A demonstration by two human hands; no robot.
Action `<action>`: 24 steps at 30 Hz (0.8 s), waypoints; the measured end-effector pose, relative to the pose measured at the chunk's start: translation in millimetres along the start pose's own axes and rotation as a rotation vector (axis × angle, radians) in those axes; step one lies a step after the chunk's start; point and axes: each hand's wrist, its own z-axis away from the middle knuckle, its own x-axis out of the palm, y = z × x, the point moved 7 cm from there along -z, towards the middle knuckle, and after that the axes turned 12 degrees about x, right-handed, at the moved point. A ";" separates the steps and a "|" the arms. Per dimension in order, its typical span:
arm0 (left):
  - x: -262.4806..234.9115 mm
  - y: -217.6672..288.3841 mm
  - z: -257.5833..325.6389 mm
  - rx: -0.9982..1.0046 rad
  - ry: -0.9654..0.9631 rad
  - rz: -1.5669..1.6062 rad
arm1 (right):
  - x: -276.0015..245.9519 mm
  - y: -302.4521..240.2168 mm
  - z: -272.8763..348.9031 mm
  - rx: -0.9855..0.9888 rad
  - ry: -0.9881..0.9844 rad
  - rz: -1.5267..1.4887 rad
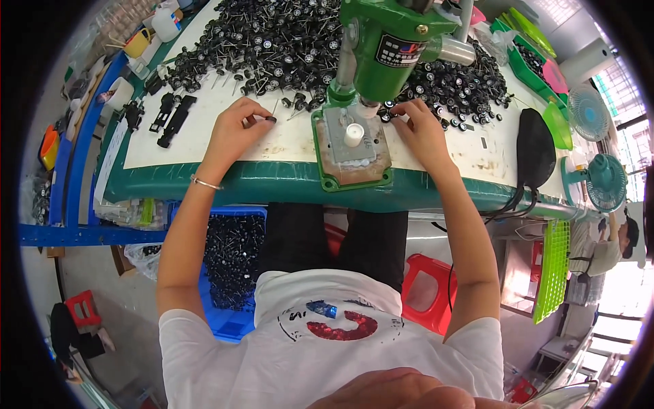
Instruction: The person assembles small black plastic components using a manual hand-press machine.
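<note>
Sitting at the green-edged surface [225,183], you have bare white room only in the strip between its near rim and the heap of black wheels [272,41] that covers the far half. The green press [381,48] stands in the middle on its base plate [351,163], which reaches right to the near edge. Below the rim on your left, a blue crate [225,320] holds more small black parts. At the far right, green trays [528,61] hold more wheels.

Your left hand [235,129] rests on the bare strip, its fingertips pinching a small wheel on a pin [268,119], just left of the base plate. Your right hand [422,129] lies just right of the press, fingers curled on loose wheels [390,114] at the heap's edge.
</note>
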 end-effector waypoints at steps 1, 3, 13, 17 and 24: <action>-1.7 3.1 1.9 0.001 0.078 0.080 | -0.2 1.3 -0.4 0.001 0.002 -0.001; -9.9 17.0 4.2 0.006 0.153 0.051 | -0.1 0.2 -1.0 -0.034 0.045 0.059; 6.5 21.2 15.5 -0.267 0.183 0.628 | -24.1 -51.6 21.7 -0.114 0.028 -0.409; 28.8 25.4 12.0 -0.351 0.207 0.980 | -5.7 -83.3 33.9 -0.191 -0.110 -0.363; 43.0 63.2 -2.6 -0.274 0.142 1.172 | -5.0 -86.1 39.5 -0.162 -0.089 -0.284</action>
